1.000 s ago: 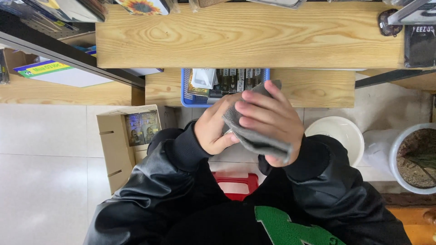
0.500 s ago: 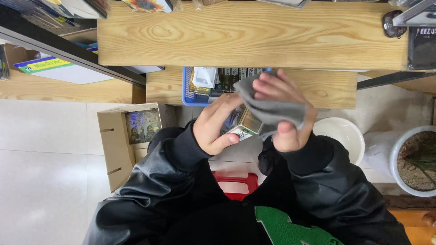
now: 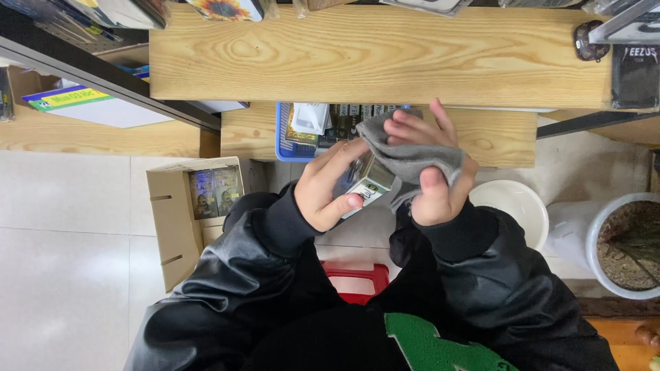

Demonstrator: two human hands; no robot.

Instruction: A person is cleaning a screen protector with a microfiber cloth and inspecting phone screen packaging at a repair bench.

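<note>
My left hand (image 3: pixel 326 192) grips a small box (image 3: pixel 364 180) just below the wooden shelf (image 3: pixel 378 55) edge; my right hand (image 3: pixel 430 168) presses a grey cloth (image 3: pixel 412 154) onto it. Open floor (image 3: pixel 69 261) lies left. The box, covered a second ago, now shows.

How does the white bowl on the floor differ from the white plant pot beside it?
The white bowl looks empty inside, while the white plant pot holds brown soil and a green plant. The bowl appears smaller and shallower, and the pot wider and deeper. The bowl is partly covered by the person's right sleeve, whereas the pot is cut off by the picture's right edge. Both are round, white, and stand on the tiled floor.
</note>
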